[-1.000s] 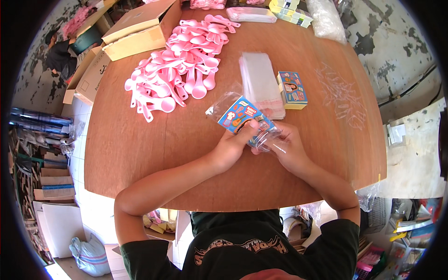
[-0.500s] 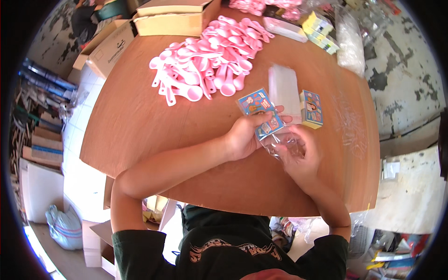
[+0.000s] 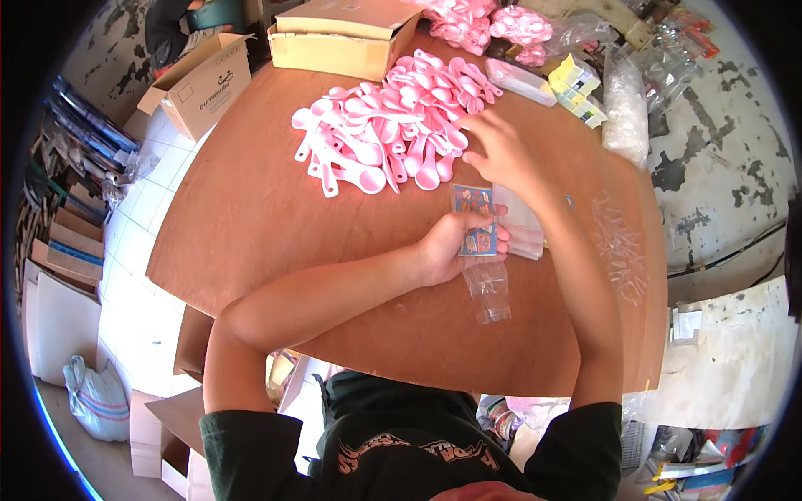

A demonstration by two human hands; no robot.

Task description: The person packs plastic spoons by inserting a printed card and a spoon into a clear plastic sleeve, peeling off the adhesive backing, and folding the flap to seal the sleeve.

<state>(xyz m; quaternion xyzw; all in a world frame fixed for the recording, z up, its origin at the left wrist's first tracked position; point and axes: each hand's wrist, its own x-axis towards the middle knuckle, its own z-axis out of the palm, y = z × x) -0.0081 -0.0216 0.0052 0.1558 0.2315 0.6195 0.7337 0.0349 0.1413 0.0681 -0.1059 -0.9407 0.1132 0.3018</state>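
Observation:
My left hand (image 3: 451,249) is closed round a blue printed card (image 3: 476,238) inside a clear plastic bag (image 3: 489,294), whose loose end hangs below the fingers. Over at the right edge of a heap of pink plastic scoops (image 3: 363,138), my right hand (image 3: 499,152) reaches out with thumb and fingers apart and seems to hold nothing. A flat stack of clear bags (image 3: 523,227) lies on the table between my left hand and right forearm. That forearm hides nearly all of a small stack of blue cards (image 3: 569,200).
A lidded cardboard box (image 3: 334,54) stands on the table's far edge. Pink bagged bundles (image 3: 459,29), yellow paper stacks (image 3: 575,88) and a clear plastic roll (image 3: 625,108) line the far right. Thin clear scraps (image 3: 620,250) lie right. Behind the open carton (image 3: 205,96), a person (image 3: 171,33) is partly visible.
My right hand has let go of the bag's lower end and moved up to the scoops. The card in my left hand has turned more upright, and the bag's end now hangs free.

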